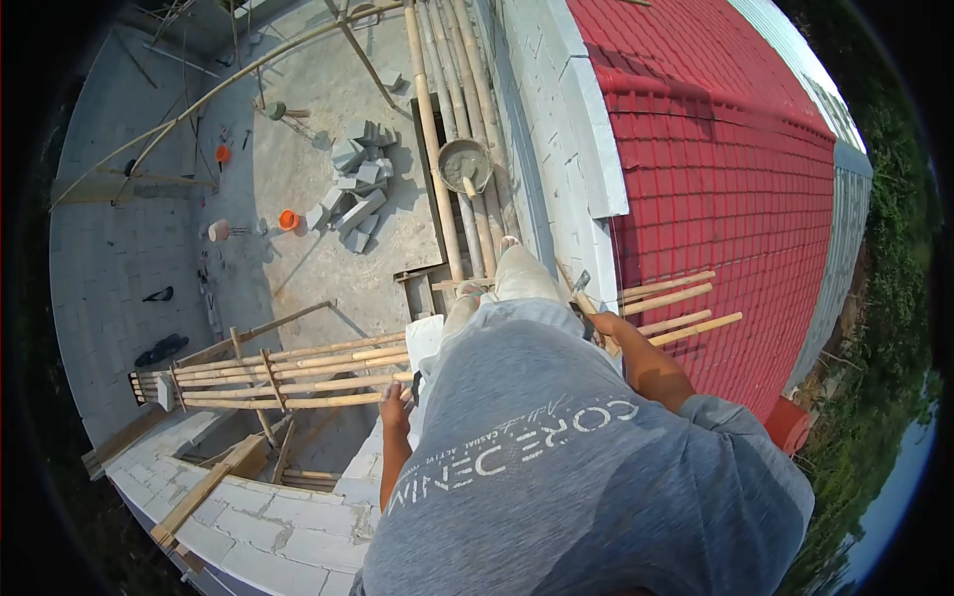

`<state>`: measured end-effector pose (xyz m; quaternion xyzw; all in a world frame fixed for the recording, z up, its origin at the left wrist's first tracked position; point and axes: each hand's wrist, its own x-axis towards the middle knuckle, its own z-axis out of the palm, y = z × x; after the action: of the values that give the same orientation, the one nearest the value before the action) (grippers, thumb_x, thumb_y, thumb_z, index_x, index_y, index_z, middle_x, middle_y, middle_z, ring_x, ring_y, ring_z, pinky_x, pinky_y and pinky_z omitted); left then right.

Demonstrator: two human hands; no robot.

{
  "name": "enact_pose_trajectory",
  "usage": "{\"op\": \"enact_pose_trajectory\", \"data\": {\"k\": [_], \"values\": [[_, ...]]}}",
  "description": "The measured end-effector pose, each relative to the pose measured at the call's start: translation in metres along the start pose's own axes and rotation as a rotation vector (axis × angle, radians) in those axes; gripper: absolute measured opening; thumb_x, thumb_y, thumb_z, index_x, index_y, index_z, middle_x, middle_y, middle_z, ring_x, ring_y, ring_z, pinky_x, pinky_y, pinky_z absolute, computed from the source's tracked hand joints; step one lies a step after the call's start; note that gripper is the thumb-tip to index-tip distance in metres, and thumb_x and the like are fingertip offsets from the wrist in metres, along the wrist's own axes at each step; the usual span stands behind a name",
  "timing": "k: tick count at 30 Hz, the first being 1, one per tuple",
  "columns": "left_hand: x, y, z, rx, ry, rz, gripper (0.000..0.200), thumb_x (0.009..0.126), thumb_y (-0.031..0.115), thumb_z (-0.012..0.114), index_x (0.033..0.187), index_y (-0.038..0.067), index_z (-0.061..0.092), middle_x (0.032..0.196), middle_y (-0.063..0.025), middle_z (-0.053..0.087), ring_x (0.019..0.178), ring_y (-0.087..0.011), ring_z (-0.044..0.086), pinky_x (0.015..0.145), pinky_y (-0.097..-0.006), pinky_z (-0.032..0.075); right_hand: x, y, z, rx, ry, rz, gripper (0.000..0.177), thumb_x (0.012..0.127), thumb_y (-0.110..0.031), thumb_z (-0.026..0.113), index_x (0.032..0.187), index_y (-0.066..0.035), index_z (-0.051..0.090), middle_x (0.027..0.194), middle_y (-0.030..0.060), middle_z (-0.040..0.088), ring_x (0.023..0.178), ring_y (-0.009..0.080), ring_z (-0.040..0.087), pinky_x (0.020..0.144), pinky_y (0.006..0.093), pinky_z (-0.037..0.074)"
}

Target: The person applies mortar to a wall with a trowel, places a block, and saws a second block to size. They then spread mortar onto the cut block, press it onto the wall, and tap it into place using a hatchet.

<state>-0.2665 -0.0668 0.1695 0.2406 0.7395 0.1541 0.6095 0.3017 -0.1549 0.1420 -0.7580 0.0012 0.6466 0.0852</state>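
The trowel (pixel 581 282), as I read it, is at three o'clock, my right hand (pixel 604 325) closed on it: steadying, I judge. Left hand (pixel 395 405) at seven, half-curled by bamboo poles (pixel 298 402), grip unclear. Reaching the mortar (pixel 459 162) at twelve would call for careful footing.

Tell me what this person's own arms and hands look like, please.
They're ordinary human ones, with no cables. The left grip and right grip wear no gloves. The left forearm and right forearm are uncovered; I can't make out a watch or band. A short grey sleeve shows on the right, part of a grey T-shirt with white lettering.
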Motion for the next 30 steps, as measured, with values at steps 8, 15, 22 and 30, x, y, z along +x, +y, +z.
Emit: {"op": "enact_pose_trajectory", "data": {"k": [8,15,22,30], "values": [[0.034,-0.005,-0.027,0.124,-0.082,0.176,0.056,0.097,0.033,0.062,0.144,0.008,0.045,0.136,-0.011,0.058,0.111,-0.0278,0.063,0.089,-0.0417,0.049,-0.014,-0.003,0.012,0.245,0.047,0.016,0.039,0.093,-0.039,0.066,0.088,0.0,0.062,0.058,0.0086,0.052,0.043,0.0212,0.05,0.038,0.0369,0.04],[0.025,0.044,0.005,-0.161,-0.005,-0.077,0.057,0.096,0.032,0.062,0.145,0.009,0.044,0.132,-0.0117,0.06,0.108,-0.0274,0.063,0.084,-0.041,0.051,0.0,-0.003,0.014,0.276,0.005,-0.026,0.042,0.089,-0.036,0.072,0.102,0.003,0.066,0.069,0.0123,0.06,0.05,0.0223,0.055,0.042,0.0404,0.043],[0.017,0.031,0.017,-0.196,0.019,-0.048,0.055,0.096,0.032,0.063,0.142,0.007,0.047,0.133,-0.0135,0.058,0.103,-0.0273,0.064,0.079,-0.0407,0.052,0.019,0.004,0.003,0.072,0.069,-0.145,0.034,0.085,-0.02,0.078,0.1,0.007,0.064,0.062,0.0133,0.059,0.045,0.0228,0.055,0.042,0.0397,0.046],[-0.018,0.019,-0.009,0.039,-0.021,-0.09,0.055,0.096,0.035,0.063,0.14,0.006,0.048,0.129,-0.014,0.061,0.103,-0.03,0.061,0.083,-0.0444,0.052,-0.034,-0.046,-0.016,-0.143,0.573,-0.396,0.085,0.081,-0.042,0.076,0.143,0.008,0.043,0.13,0.0324,0.057,0.125,0.0417,0.054,0.108,0.0452,0.041]]}}
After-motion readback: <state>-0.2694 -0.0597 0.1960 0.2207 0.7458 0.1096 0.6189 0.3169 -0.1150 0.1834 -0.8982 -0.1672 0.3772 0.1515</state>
